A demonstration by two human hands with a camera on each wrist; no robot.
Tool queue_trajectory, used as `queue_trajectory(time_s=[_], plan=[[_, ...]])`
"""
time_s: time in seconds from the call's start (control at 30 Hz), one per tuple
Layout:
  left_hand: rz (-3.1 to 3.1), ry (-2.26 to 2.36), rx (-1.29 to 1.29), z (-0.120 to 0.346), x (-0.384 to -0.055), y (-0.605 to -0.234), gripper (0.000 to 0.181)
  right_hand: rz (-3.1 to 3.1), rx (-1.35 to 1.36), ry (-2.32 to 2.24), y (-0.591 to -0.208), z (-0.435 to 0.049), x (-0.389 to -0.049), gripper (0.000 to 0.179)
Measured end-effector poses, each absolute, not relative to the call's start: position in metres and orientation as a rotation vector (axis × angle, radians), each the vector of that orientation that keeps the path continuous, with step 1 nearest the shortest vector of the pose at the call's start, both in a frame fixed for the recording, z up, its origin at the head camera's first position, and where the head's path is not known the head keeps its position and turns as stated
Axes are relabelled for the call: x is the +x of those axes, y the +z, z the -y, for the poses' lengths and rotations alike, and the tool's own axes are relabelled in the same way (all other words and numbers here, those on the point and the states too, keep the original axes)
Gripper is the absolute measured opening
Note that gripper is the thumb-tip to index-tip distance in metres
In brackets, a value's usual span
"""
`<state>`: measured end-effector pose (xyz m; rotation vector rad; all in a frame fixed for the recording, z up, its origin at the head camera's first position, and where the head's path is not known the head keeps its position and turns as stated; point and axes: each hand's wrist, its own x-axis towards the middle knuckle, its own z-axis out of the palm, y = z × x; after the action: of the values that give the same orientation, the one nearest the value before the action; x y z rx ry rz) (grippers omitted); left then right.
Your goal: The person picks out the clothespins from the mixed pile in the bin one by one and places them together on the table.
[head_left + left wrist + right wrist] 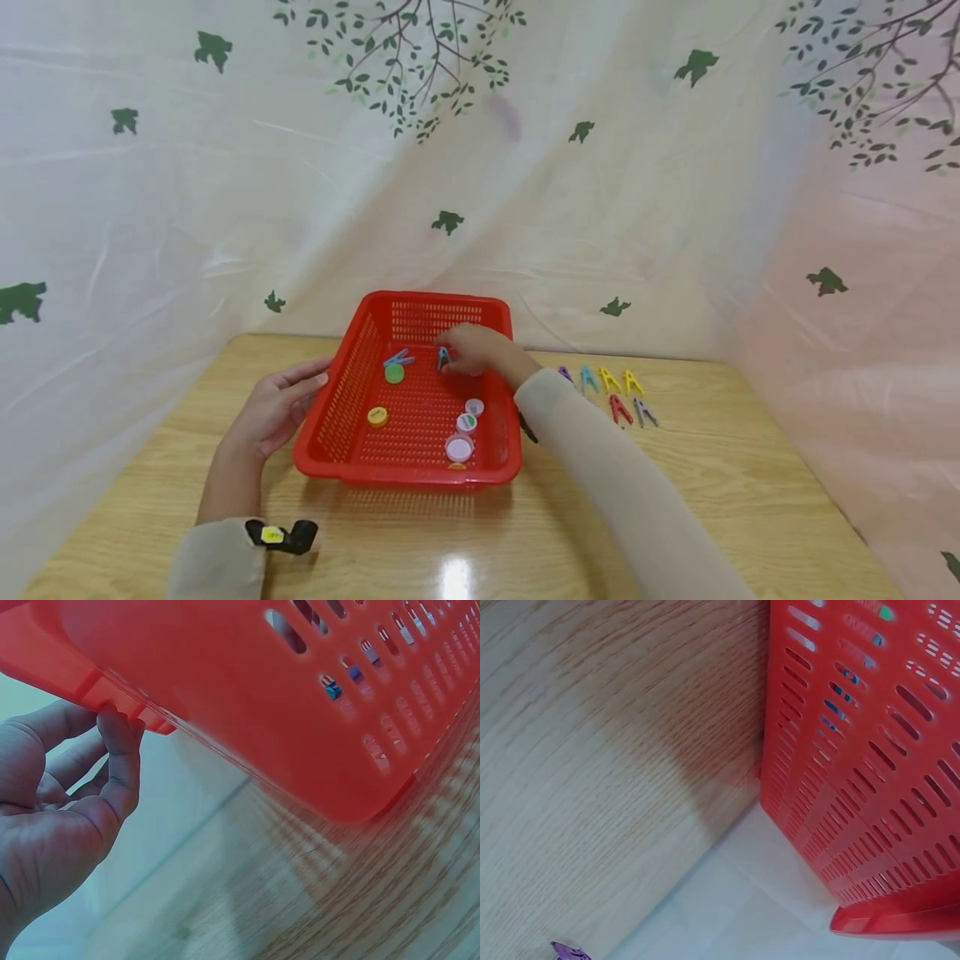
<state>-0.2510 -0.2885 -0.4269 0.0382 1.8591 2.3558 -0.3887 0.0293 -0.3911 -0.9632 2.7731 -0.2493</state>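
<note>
A red plastic basket (408,477) stands on the wooden table. My left hand (281,406) is at its left side, with thumb and fingers pinching the rim (82,686) in the left wrist view. Over the basket's right wall reaches my right hand (477,348). Between its thumb and index finger is a blue clothespin (443,358), just above the basket floor. Another light blue clothespin (399,359) lies to the left, beside a green bottle cap (394,374). The right hand is hidden behind the basket wall in the right wrist view.
In the basket are a yellow cap (377,417) and several white caps (459,448) along the right. Right of it on the table (720,467) lie several clothespins, among them yellow (609,381), red (620,410) and grey (645,412). A patterned curtain (660,250) hangs behind.
</note>
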Motion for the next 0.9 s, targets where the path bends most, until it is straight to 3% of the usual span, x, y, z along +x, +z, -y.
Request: queue_trajectory(time_s=[0.57,0.9], plan=[[-1.883,2.348,0.029,0.2855,-0.2533,-0.4281,0.053,-2.623,-0.972,-0.14,-0.3919,-0.0324,-0.3877,0.072],[-1.886,2.353,0.024,0.2883,-0.2517,-0.4288,0.053,-2.599,-1.006,-0.075,-0.393,-0.0297,-0.389,0.057]])
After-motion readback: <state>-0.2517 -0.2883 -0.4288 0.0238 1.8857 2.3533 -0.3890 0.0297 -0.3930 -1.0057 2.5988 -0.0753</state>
